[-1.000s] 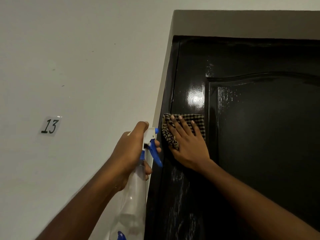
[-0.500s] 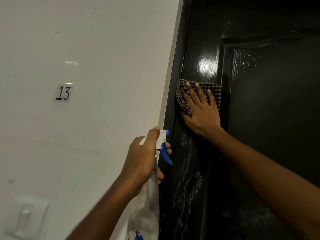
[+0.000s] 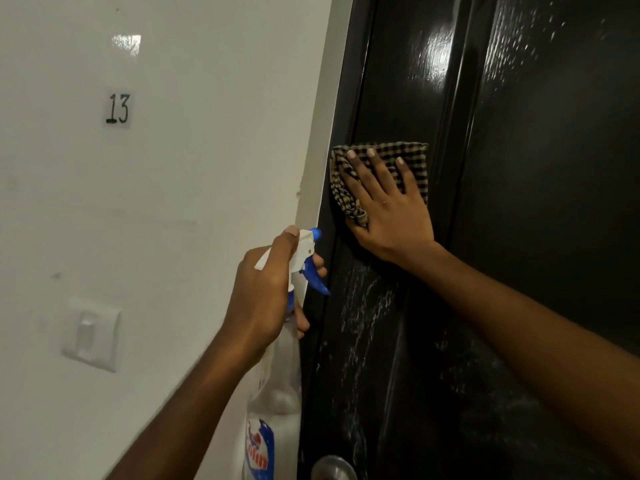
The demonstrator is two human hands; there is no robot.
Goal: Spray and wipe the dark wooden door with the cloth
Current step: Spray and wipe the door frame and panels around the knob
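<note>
The dark glossy wooden door (image 3: 536,168) fills the right half of the view, with white spray streaks below the cloth. My right hand (image 3: 391,206) presses a checked brown cloth (image 3: 408,157) flat against the door's left stile, fingers straight and spread. My left hand (image 3: 266,292) grips the neck of a clear spray bottle (image 3: 277,396) with a white and blue trigger head, held beside the door's left edge, nozzle towards the door.
A white wall (image 3: 173,202) lies to the left with a "13" label (image 3: 118,109) and a light switch (image 3: 91,332). A round metal door knob (image 3: 334,467) sits at the bottom edge. The pale door frame (image 3: 317,161) runs between wall and door.
The view has tilted downward and the door's top is out of sight. My right hand slid the cloth down the left stile. The switch and knob have come into view.
</note>
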